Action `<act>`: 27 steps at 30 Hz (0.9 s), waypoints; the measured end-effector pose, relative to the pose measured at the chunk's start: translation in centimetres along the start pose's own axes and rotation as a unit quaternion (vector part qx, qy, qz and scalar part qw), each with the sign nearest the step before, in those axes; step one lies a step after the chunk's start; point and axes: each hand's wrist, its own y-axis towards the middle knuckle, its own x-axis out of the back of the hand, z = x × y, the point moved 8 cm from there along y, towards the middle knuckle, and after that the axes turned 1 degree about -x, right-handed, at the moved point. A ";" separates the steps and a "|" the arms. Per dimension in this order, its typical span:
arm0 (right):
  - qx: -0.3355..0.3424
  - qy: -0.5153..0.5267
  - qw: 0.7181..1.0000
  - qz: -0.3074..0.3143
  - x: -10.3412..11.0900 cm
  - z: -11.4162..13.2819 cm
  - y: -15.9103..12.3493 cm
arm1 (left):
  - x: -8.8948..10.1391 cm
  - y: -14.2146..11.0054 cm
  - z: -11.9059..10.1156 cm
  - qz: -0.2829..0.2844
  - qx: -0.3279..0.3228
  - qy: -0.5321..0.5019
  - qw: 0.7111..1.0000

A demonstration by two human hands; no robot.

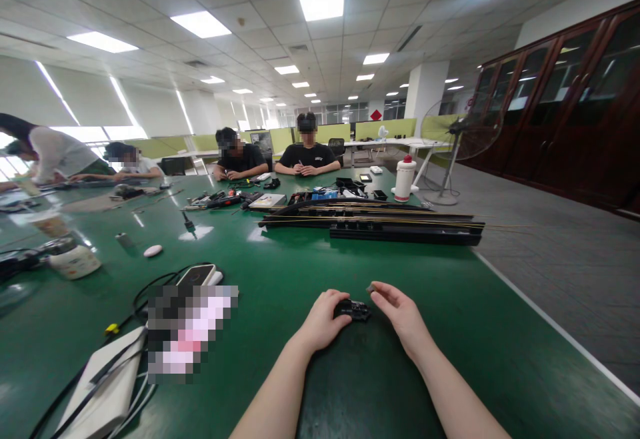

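Observation:
On the green table (pixel 260 332), my left hand (pixel 326 319) grips a small black plastic part (pixel 356 310) by its left end, thumb in front and fingers behind. Its upper side looks hollow, with fine details too small to make out. Just to the right, my right hand (pixel 399 313) pinches a tiny greyish piece (pixel 371 288) between thumb and forefinger. That piece is held close above the right end of the black part; whether the two touch I cannot tell.
Long black rails (pixel 407 233) with thin brass-coloured rods lie ahead. A white bottle (pixel 404 180) with a red cap stands behind them. To the left are a phone (pixel 197 277), cables, a white box (pixel 103 385) and a jar (pixel 75 260). Several people sit or lean around the far side.

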 end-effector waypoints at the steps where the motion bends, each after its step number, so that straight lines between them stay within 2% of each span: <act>1: 0.003 -0.010 1.000 0.009 -0.2 0.0 -0.1 | 0.0 0.0 0.0 0.000 0.000 0.001 1.000; 7: 0.025 -0.107 0.992 0.068 -1.4 -0.6 -0.3 | 0.0 0.0 0.0 0.001 -0.005 0.003 1.000; 15: 0.092 -0.227 0.964 0.106 -2.5 -0.2 -0.8 | -0.1 0.0 0.0 0.002 -0.006 0.006 1.000; 21: 0.141 -0.355 0.916 0.124 -3.4 -0.1 -1.3 | 0.0 0.1 0.0 -0.006 -0.018 0.006 1.000; 27: 0.126 -0.387 0.903 0.140 -3.6 -0.2 -1.4 | -0.1 0.0 0.0 -0.010 -0.017 0.007 1.000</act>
